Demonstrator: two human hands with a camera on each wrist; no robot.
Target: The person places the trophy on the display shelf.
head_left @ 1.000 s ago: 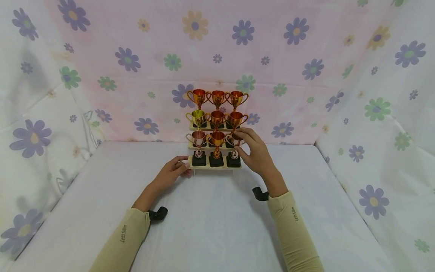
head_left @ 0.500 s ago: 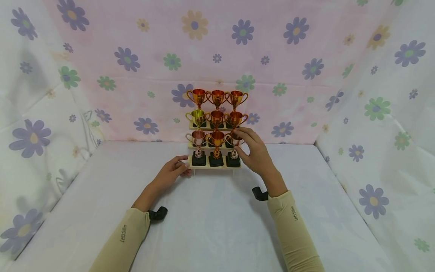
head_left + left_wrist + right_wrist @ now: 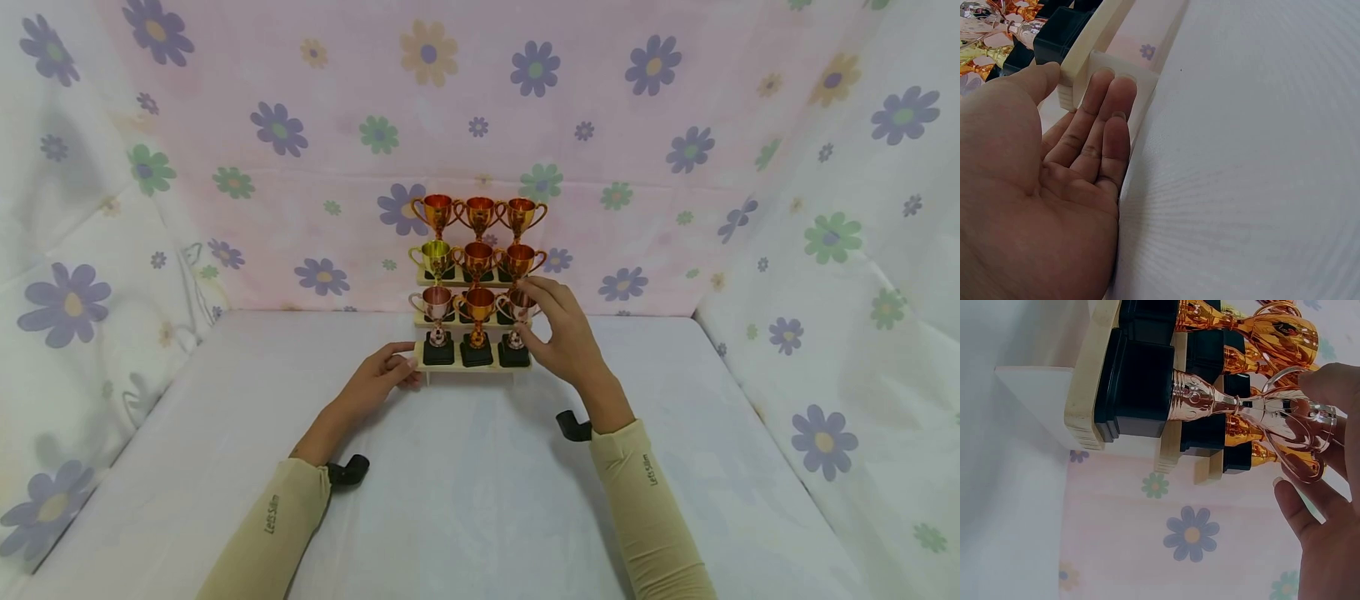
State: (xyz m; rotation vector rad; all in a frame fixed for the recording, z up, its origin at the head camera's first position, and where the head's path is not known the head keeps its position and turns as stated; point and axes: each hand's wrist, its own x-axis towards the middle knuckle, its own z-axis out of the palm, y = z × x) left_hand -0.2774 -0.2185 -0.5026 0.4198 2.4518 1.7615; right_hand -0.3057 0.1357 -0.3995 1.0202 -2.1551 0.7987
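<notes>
A tiered wooden display stand (image 3: pixel 473 367) carries several small trophies in three rows, each on a black base. At the right end of the front row, my right hand (image 3: pixel 566 337) holds the cup of a rose-gold trophy (image 3: pixel 1279 415), thumb on the near side and fingers behind. That trophy's base rests on the lowest board. At the board's left end, my left hand (image 3: pixel 375 379) grips the stand, its thumb at the board's edge and fingers below, beside the pale leg (image 3: pixel 1143 94). Front left stands another rose-gold trophy (image 3: pixel 438 304), with an orange-gold trophy (image 3: pixel 477 307) between.
A yellow-gold trophy (image 3: pixel 436 257) is at the left of the middle row; the other cups there and in the back row are orange-gold. The stand is on a white-covered table (image 3: pixel 465 500). A flowered cloth backdrop (image 3: pixel 480 83) rises behind it and at both sides.
My right fingers have shifted very slightly on the rose-gold trophy's cup. The left hand keeps its place at the stand, and the trophies stay where they were.
</notes>
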